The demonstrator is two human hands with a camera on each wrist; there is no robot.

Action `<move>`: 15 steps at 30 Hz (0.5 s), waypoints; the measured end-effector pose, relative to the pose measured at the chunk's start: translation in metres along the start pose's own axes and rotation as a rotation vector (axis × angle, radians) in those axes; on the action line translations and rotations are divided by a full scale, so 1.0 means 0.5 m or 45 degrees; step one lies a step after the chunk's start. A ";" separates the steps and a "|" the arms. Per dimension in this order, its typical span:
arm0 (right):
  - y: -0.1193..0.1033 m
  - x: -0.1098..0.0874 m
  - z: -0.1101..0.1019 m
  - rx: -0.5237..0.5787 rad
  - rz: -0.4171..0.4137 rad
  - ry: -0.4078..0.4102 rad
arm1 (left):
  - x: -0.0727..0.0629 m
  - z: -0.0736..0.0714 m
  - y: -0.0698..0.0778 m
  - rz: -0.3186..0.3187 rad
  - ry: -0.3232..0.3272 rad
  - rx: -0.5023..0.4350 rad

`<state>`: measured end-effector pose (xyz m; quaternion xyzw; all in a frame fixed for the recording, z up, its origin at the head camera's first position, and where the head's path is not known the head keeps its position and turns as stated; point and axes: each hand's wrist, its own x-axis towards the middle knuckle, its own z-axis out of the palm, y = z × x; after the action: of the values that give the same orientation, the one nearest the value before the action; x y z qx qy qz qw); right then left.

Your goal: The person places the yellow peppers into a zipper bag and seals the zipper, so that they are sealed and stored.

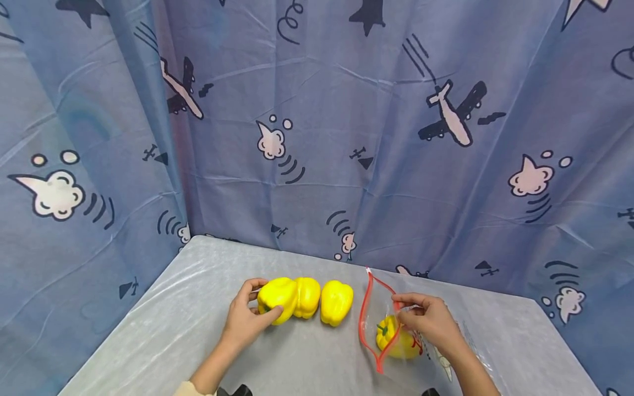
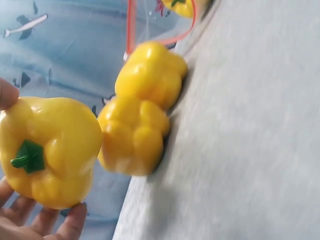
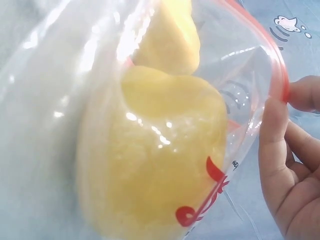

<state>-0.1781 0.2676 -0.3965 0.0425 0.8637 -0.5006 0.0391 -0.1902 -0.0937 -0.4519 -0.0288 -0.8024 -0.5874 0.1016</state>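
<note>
Blue plane-print curtain [image 1: 317, 82] hung behind a grey table [image 1: 277, 363]. Left hand [image 1: 245, 319] had fingers wrapped round a yellow pepper [image 1: 278, 296], near a second pepper [image 1: 309, 297] and third pepper [image 1: 337, 302] on the table. Right hand [image 1: 432, 322] pinched a clear zip bag [image 1: 361, 324] by its red rim, bagged pepper [image 1: 384, 342] inside. Only one side was held, so imo the mouth could've sagged closed, or that fat smooth pepper could've slipped or snagged the rim

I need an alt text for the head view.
The left hand grips a yellow bell pepper, two more peppers beside it; the right hand pinches the edge of an open, red-rimmed clear bag containing a fourth pepper.
</note>
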 end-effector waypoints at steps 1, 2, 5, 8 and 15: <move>0.001 0.000 0.000 0.001 0.000 -0.001 | -0.003 0.003 0.003 0.002 -0.016 -0.013; 0.001 0.001 0.000 0.000 0.002 -0.001 | -0.006 0.006 0.006 0.002 -0.036 -0.036; 0.002 0.001 0.000 -0.005 0.003 -0.003 | -0.013 0.017 0.015 -0.003 -0.092 -0.104; 0.001 0.002 0.000 -0.011 0.001 -0.005 | -0.017 0.030 0.022 0.014 -0.130 -0.165; -0.001 0.000 -0.002 -0.010 -0.007 0.008 | -0.019 0.058 0.037 0.062 -0.195 -0.257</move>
<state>-0.1781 0.2683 -0.3954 0.0418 0.8659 -0.4973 0.0352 -0.1815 -0.0598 -0.4448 -0.1031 -0.7437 -0.6586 0.0507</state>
